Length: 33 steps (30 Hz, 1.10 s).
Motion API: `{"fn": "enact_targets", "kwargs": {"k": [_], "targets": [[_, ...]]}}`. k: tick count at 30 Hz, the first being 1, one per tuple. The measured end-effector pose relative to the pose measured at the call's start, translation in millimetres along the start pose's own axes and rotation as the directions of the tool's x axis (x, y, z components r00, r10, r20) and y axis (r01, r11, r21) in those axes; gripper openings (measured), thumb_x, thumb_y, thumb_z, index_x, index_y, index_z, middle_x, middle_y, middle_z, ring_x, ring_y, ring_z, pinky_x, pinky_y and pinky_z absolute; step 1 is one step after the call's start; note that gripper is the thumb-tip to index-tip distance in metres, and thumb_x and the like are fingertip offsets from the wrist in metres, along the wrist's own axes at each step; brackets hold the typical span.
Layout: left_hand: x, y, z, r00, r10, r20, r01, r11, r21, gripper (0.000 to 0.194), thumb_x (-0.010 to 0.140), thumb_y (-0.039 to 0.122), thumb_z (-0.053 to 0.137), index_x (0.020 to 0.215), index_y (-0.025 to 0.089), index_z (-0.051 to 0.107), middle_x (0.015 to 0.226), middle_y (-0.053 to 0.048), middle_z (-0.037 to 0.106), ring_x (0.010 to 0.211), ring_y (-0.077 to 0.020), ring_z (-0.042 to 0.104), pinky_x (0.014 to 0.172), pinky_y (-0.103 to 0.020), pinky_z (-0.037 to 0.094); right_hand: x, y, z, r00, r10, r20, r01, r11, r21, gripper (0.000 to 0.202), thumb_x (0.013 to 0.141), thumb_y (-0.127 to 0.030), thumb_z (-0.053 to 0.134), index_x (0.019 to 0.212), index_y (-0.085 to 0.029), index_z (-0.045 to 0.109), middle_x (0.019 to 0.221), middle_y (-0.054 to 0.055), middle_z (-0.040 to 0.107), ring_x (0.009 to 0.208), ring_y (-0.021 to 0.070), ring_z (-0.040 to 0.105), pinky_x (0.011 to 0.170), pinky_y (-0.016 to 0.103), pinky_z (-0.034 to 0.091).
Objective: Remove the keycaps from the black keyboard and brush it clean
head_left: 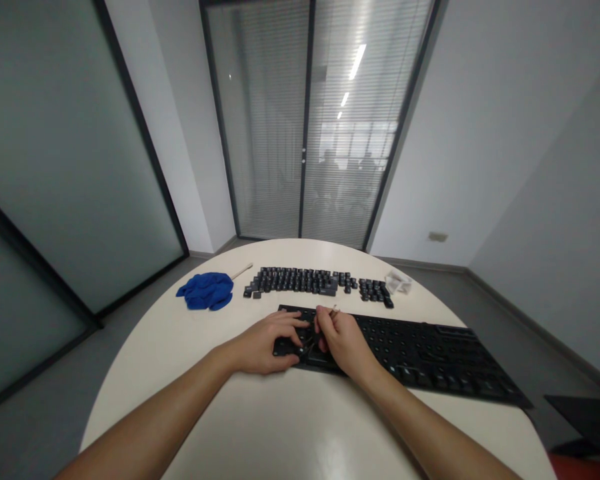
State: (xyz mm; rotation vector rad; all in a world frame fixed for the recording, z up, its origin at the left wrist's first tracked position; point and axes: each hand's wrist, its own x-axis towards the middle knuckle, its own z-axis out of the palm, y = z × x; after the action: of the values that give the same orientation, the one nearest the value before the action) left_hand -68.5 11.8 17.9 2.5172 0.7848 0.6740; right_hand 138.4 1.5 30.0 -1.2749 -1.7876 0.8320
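Note:
A black keyboard base (405, 350) lies across the right half of the table, its left part bare of keycaps and keycaps showing at its lower right. My left hand (270, 341) rests on its left end, fingers spread and touching it. Above the same end, my right hand (343, 337) is closed around a thin tool whose tip (334, 311) shows over the fingers; the tool's lower end is too small to make out. Loose black keycaps (295, 280) stand in rows behind the keyboard, with another group (375, 291) to their right.
A crumpled blue cloth (207, 291) lies at the left of the round white table (280, 427). Beside it is a thin light stick with a pale tip (243, 271). A clear plastic item (399, 281) sits at the back right. Part of a dark object (587, 417) shows at the lower right.

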Motion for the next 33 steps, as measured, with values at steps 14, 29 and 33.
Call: {"fn": "enact_targets", "kwargs": {"k": [14, 29, 33], "targets": [[1.2, -2.4, 3.0, 0.989, 0.021, -0.149, -0.023, 1.0, -0.009, 0.029, 0.084, 0.024, 0.066, 0.113, 0.023, 0.065, 0.115, -0.007, 0.069, 0.118, -0.0225, 0.058, 0.102, -0.04, 0.045, 9.6, 17.6, -0.8, 0.985, 0.165, -0.054, -0.14, 0.938, 0.317, 0.055, 0.088, -0.07, 0.043, 0.072, -0.019, 0.056, 0.044, -0.002, 0.057, 0.04, 0.0136, 0.055, 0.044, 0.022, 0.041], [3.9, 0.0, 5.1, 0.952, -0.099, -0.291, 0.129, 0.988, 0.085, 0.014, 0.089, 0.032, 0.062, 0.095, 0.02, 0.065, 0.096, -0.005, 0.071, 0.09, -0.0196, 0.065, 0.082, -0.034, 0.05, 13.2, 20.6, 1.0, 0.993, 0.116, -0.014, -0.097, 0.883, 0.459, 0.054, 0.086, -0.069, 0.048, 0.078, -0.017, 0.058, 0.052, 0.0, 0.064, 0.048, 0.0133, 0.061, 0.051, 0.022, 0.046], [4.3, -0.7, 5.6, 0.938, -0.131, -0.32, 0.167, 0.982, 0.087, 0.017, 0.089, 0.034, 0.062, 0.1, 0.022, 0.066, 0.097, -0.004, 0.072, 0.09, -0.0198, 0.066, 0.083, -0.034, 0.051, 12.2, 16.9, 0.4, 0.996, 0.085, -0.019, -0.067, 0.886, 0.459, 0.054, 0.084, -0.07, 0.051, 0.078, -0.017, 0.057, 0.055, 0.0, 0.064, 0.05, 0.0134, 0.061, 0.052, 0.023, 0.047]]}}
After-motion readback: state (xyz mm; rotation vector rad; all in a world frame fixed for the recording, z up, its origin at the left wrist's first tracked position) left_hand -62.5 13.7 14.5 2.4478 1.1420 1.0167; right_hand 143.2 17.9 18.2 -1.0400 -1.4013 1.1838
